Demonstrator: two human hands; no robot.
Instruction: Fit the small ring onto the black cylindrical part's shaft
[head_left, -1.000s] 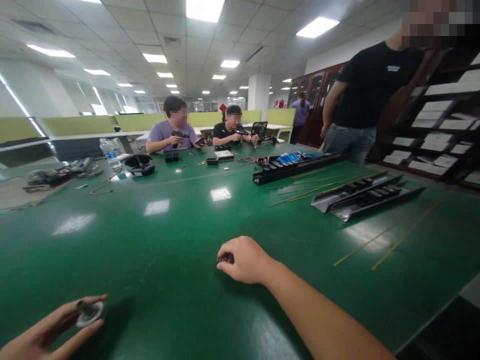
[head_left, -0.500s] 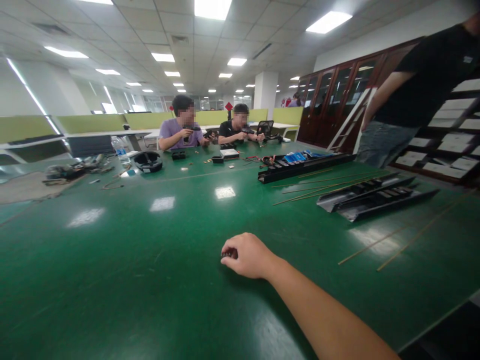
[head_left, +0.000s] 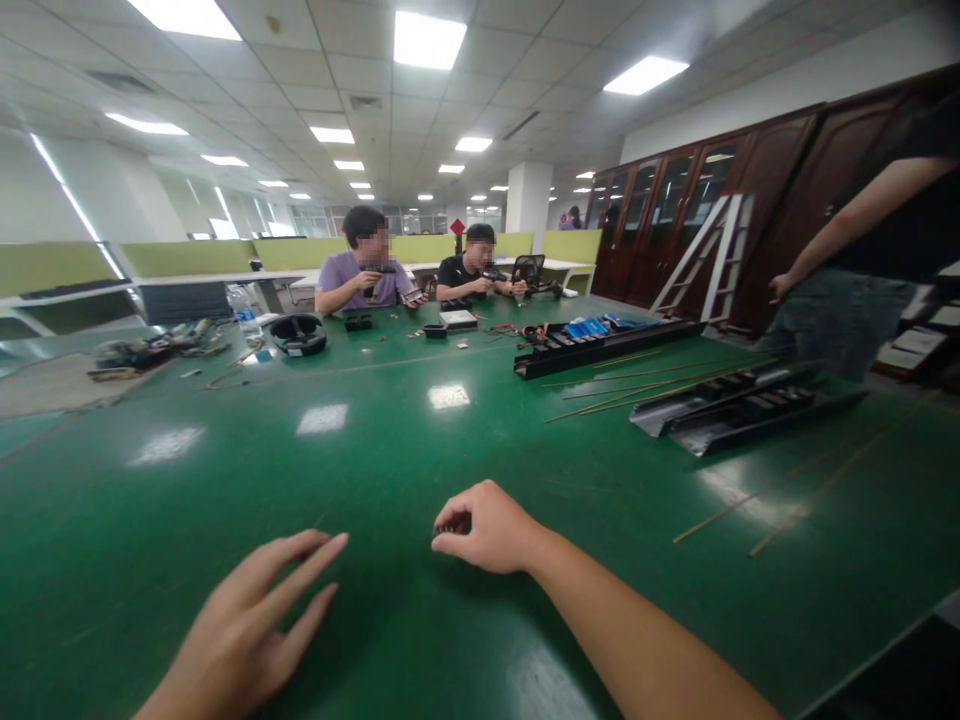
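Observation:
My right hand (head_left: 484, 528), fingers curled, is closed around a small dark object (head_left: 454, 526) just above the green tabletop (head_left: 375, 470). Only a narrow strip of that object shows between thumb and fingers, with small shiny spots on it; its kind cannot be made out. To the left, my left hand (head_left: 259, 610) is over the table with its fingers stretched out and apart, holding nothing. A gap of bare green surface lies between the two hands.
Black metal channels (head_left: 750, 410) and thin brass-coloured rods (head_left: 720, 515) lie at the right. A black headset (head_left: 298, 334) and a cloth heap (head_left: 154, 348) are at the far left. Two people (head_left: 367, 265) sit opposite, handling dark devices; another person (head_left: 862, 230) stands at the right.
My left hand has come into view from the lower left. My right hand keeps its grip on the small object. The standing person at the right has shifted further right.

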